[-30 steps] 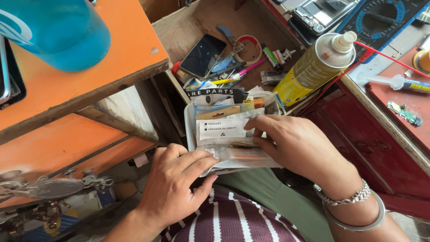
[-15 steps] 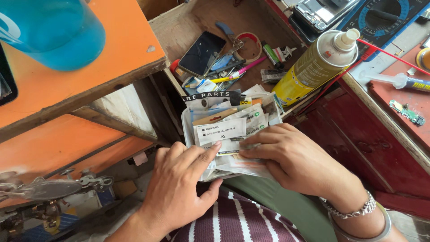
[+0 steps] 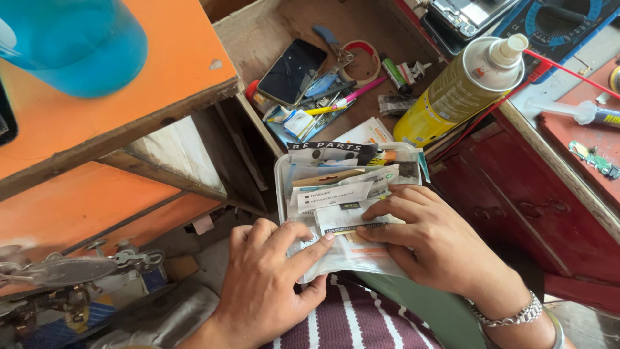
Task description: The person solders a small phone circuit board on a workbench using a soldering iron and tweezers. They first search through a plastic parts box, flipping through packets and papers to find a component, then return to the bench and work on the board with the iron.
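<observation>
Packets [image 3: 342, 194] of small parts, flat and mostly white with labels, stand filed in a clear plastic box [image 3: 281, 187] that rests on the person's lap, just below an open wooden drawer [image 3: 258, 39]. Both hands work the near end of the stack. The left hand [image 3: 271, 284] comes up from below with the palm down and the wrist bent slightly, its fingers spread over the box's near left corner and the forefinger tip pressed on a white packet; its grip is loose, not closed round anything. The right hand [image 3: 433, 242] reaches in from the right, back upward, fingers [image 3: 387, 210] curled over the packet tops and thumb tucked under, pinching one labelled packet at the front of the stack. A metal bracelet [image 3: 510, 317] circles that wrist. In the drawer lie a dark phone [image 3: 297, 71], a tape roll [image 3: 361, 61] and pens. A yellow spray can [image 3: 462, 87] leans beside the box, against the red table [image 3: 581, 181].
</observation>
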